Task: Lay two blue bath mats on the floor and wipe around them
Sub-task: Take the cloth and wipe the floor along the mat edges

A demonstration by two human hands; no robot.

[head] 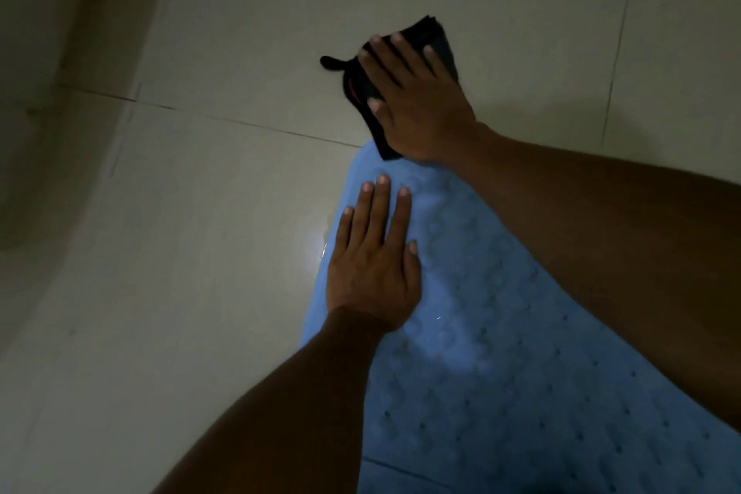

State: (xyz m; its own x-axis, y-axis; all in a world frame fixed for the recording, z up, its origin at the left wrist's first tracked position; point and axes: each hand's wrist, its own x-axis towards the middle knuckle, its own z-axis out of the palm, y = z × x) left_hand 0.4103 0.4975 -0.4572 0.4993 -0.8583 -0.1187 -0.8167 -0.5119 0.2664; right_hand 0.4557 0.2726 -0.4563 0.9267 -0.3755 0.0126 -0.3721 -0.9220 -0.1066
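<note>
Blue mat [501, 353] under left hand [371, 265]

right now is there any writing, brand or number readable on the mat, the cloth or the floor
None can be read. The blue mat shows only raised bumps and holes. The black cloth under the right hand has a thin red mark, too dark and small to read as text. The floor tiles are bare.

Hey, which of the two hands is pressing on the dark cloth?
The right hand, farther from the camera, lies flat on the folded black cloth on the pale tiled floor. The left hand rests palm-down on the blue perforated rubber bath mat.
</note>
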